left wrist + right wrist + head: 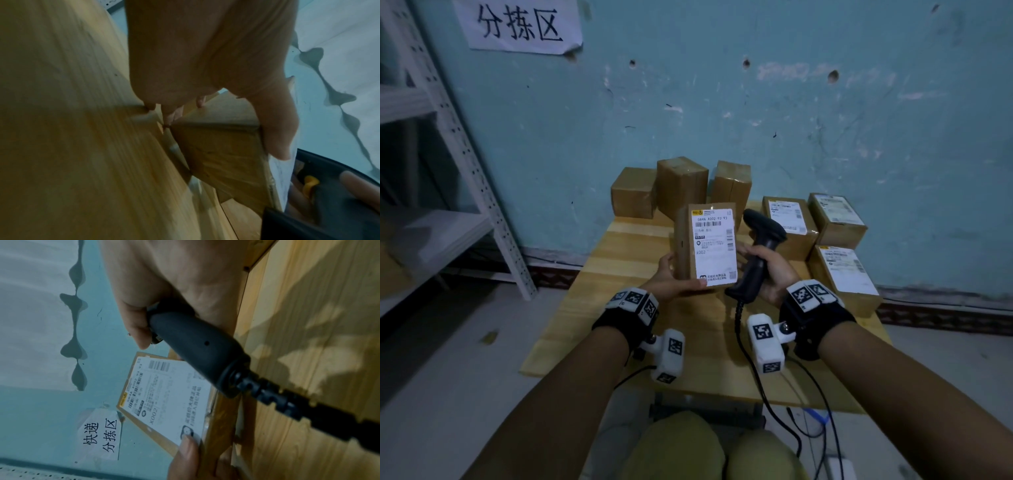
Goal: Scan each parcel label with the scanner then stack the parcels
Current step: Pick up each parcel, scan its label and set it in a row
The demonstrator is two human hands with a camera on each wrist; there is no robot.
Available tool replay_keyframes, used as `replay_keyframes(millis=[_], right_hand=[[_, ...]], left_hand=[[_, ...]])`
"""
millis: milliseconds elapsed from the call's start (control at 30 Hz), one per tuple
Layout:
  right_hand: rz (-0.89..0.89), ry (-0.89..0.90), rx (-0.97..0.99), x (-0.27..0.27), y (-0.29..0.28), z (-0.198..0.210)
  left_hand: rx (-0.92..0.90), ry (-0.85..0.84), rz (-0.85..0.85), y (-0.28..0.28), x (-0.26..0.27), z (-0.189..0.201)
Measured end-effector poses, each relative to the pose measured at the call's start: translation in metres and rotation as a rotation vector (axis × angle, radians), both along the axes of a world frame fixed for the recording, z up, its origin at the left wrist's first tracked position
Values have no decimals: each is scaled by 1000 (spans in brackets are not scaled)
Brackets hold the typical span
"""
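My left hand [674,277] grips a small brown parcel [705,246] upright above the wooden table [619,274], its white label [714,245] turned toward me. The thumb lies on the label's lower edge. In the left wrist view the parcel [222,155] shows its bare side under my thumb [273,123]. My right hand [770,270] holds the black scanner [760,246] by its handle, right of the parcel, head raised beside the label. The right wrist view shows the scanner handle [197,350] and the label [164,395].
Three unlabelled brown boxes [681,185] stand at the table's far edge. Three labelled parcels [839,219] lie at the right, one [846,274] near the right edge. The scanner cable [753,370] trails off the front edge. A metal shelf [465,161] stands left.
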State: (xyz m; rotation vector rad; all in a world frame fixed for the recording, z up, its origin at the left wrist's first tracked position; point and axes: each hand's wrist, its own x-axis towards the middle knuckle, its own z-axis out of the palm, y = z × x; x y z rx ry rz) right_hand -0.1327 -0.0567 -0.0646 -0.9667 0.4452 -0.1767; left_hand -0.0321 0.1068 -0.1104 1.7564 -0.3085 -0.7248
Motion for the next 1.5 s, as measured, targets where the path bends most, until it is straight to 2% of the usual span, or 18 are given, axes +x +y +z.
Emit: replay_keyframes(millis=[233,400,733,933,1100,1500], right_hand=[[-2,6,-42,3,0,-4],[-14,-8,-96,-1,-3,4],[20,-27,-345,-27,1,28],[111,-36,-440,-39,17,31],[101,-12,-490,-43,30,32],[127,-19,-546,-47,36,36]], left_hand=[[-95,48,64,3,0,-6],[-126,-11,32,-3,-3,-2],[-80,-33,116,-15,29,-53],[0,-67,113,-15,24,-44],[31,-77,161,-16,15,-39],[91,-94,154,-14,0,-18]])
